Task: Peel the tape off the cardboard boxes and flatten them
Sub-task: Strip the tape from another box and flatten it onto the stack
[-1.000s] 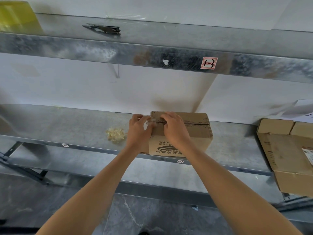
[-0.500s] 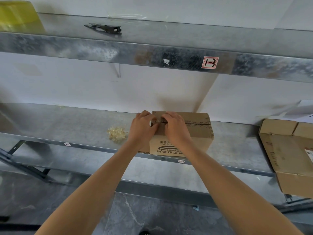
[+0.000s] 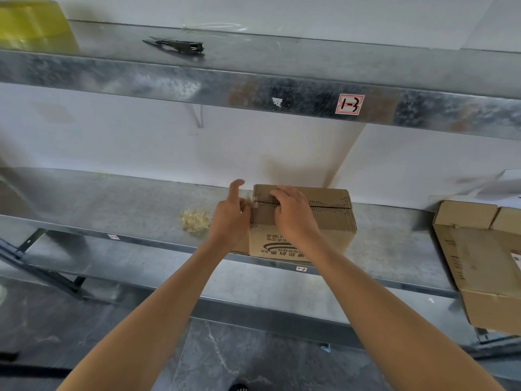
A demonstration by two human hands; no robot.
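A small brown cardboard box (image 3: 332,221) with printed writing stands on the middle metal shelf (image 3: 112,204). My left hand (image 3: 229,218) is at the box's left end and pinches a strip of clear tape (image 3: 251,201) lifted off the top seam, its index finger pointing up. My right hand (image 3: 293,213) presses down on the top of the box with curled fingers over the seam. The rest of the seam runs right, uncovered.
A crumpled wad of peeled tape (image 3: 195,220) lies on the shelf left of the box. Larger cardboard boxes (image 3: 485,263) stand at the right. On the upper shelf lie a dark cutter tool (image 3: 180,47) and a yellow object (image 3: 31,24).
My left hand has pulled away to the left from the box end, lifting the tape strip, and its index finger has straightened. My right hand stays on the box top.
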